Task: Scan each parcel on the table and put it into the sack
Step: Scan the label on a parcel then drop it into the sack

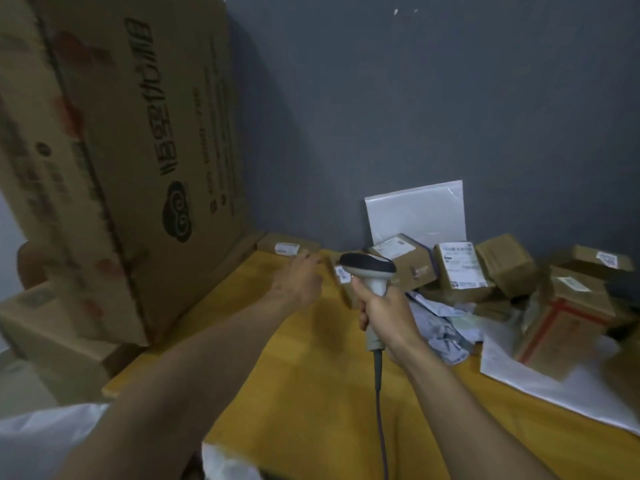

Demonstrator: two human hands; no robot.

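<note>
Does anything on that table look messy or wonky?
Yes. The cardboard parcels by the wall lie in a tumbled heap, several tilted, and a crumpled grey mailer bag sits squashed among them. The big carton on the left leans over.

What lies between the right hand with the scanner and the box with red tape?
In the head view, crumpled grey plastic bags lie there on the yellow table.

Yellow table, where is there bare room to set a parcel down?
Bare yellow table top lies between the left forearm and right forearm, and in a strip beside the big leaning cardboard carton. Another patch lies near the front, below the white plastic sheet. The back right is crowded with brown cardboard parcels and a crumpled grey bag.
</note>
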